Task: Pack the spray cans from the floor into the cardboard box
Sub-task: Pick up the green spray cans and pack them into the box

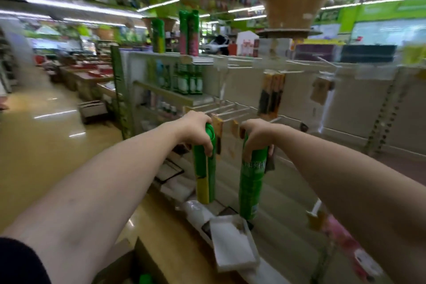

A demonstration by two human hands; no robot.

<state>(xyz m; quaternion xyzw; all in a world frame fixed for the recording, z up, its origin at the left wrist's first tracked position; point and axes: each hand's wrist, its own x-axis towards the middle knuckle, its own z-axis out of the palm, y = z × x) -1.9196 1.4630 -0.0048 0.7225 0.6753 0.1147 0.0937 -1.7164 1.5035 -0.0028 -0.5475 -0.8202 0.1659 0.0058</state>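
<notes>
Open room: the glossy floor [41, 145] spreads wide to the left of the shelf rack [184, 99], with low display bins further down that aisle.
Edges: the rack's bottom ledge runs just below both cans; a white carton [232, 242] lies open on it. Wire hooks [230, 110] stick out of the rack just behind the hands.
Left hand [198, 132]: its grip is wrapped over the cap and shoulder of the yellow-panel can [205, 175], fingers curled down the rack side.
Right hand [255, 136]: its grip is clamped round the top of the all-green can [252, 182], cap hidden under the palm.
Cans: both hang upright in the air in front of the rack, side by side and apart, clear of the floor. The left one is green with a long yellow strip; the right is green all over with pale lettering, too blurred to read.
Cardboard box [129, 265]: only a brown corner shows, on the aisle side of the rack, nearest the viewer, with a green cap [145, 279] inside.
Rack top: more tall cans [189, 32] stand there.
</notes>
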